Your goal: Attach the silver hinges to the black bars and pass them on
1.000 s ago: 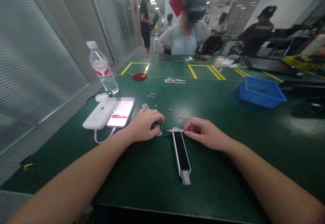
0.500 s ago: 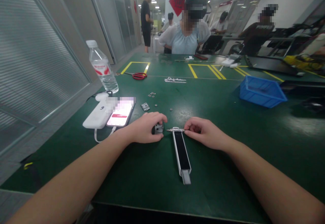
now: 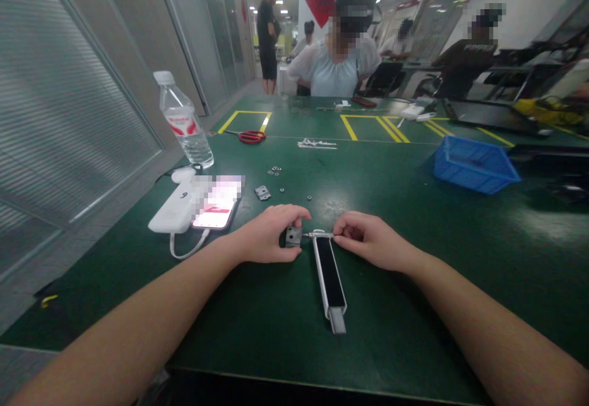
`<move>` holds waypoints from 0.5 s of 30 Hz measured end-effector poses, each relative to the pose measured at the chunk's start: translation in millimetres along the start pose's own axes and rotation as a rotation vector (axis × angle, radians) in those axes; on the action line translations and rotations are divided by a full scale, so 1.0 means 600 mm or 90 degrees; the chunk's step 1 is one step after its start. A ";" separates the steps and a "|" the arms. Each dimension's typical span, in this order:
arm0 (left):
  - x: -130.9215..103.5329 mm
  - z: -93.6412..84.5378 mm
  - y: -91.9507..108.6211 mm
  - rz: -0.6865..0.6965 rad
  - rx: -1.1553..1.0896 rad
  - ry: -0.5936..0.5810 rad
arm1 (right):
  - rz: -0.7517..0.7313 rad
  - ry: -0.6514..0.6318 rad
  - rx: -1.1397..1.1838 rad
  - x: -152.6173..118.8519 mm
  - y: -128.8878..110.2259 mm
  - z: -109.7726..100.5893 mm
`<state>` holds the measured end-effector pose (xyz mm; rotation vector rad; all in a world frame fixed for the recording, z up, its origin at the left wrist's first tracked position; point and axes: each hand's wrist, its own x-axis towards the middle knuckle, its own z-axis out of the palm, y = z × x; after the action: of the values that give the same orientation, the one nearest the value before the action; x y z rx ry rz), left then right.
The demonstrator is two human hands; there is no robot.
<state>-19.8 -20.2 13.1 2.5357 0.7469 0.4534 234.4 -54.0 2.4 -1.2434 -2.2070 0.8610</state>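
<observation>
My left hand (image 3: 271, 234) curves round a small grey metal bracket (image 3: 293, 237) with holes, thumb on the near side and fingers on the far side. Facing it, my right hand (image 3: 368, 239) pinches the right end of a thin silver rod (image 3: 317, 235). The rod lies across the head of a long white-framed piece (image 3: 330, 274) with a black strip and a grey tab at its near end. Its left tip reaches the bracket; whether it enters a hole is too small to tell. A second metal bracket (image 3: 262, 192) lies beyond my left hand.
Small nuts (image 3: 309, 197) and several flat parts (image 3: 275, 170) lie farther back. To the left are a phone (image 3: 216, 210), a white power bank (image 3: 168, 210) and a water bottle (image 3: 184, 124). Red-handled scissors (image 3: 251, 137) and a blue bin (image 3: 476, 165) stand farther off. A person (image 3: 335, 72) faces the table.
My left hand has moved slightly right with the metal bracket, closing the gap to the rod's tip. The bracket's holed face now shows more. My right hand stays almost still.
</observation>
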 end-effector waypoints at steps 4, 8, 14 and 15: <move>0.001 0.003 -0.003 -0.001 -0.008 -0.002 | 0.003 -0.004 -0.005 0.000 0.001 0.000; 0.001 0.005 -0.001 0.000 -0.012 0.006 | 0.001 -0.008 -0.011 0.000 0.002 0.000; 0.002 0.005 0.000 0.003 -0.008 0.009 | 0.004 -0.018 -0.014 0.000 0.002 -0.001; 0.002 0.006 0.000 0.004 -0.009 0.010 | 0.007 -0.022 -0.013 0.000 0.002 -0.001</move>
<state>-17.6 -20.6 10.2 2.5248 0.7398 0.4792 235.5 -53.4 2.2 -1.2596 -2.2433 0.8716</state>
